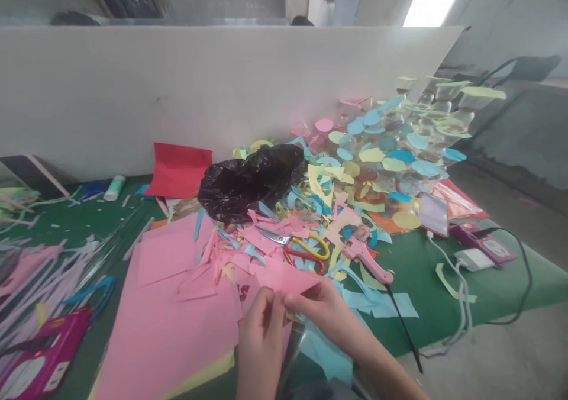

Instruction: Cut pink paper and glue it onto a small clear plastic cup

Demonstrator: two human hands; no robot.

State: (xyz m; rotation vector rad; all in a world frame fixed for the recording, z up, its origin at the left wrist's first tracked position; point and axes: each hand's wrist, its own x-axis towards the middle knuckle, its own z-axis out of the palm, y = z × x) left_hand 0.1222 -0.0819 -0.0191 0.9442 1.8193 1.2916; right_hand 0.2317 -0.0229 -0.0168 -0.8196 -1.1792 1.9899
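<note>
Both my hands meet at the lower middle of the head view, around a piece of pink paper (286,274). My left hand (261,326) pinches its near edge, with thumb and fingers pressed together. Against the same piece, the thumb of my right hand (323,311) presses close beside the left fingertips. Just beyond the paper lie scissors (286,240) with a red and a yellow handle loop, on a heap of cut scraps. Large pink sheets (177,335) are stacked to the left of my hands. Right of the scissors rests a pink-handled glue gun (366,258) with a black cord.
A black plastic bag (248,184) sits behind the scraps. Clear cups with coloured paper discs (417,166) crowd the back right. A phone (433,213), white charger (475,260) and purple power strip (483,243) lie at the right. Another purple strip (48,352) is at left. A white partition (177,86) stands behind.
</note>
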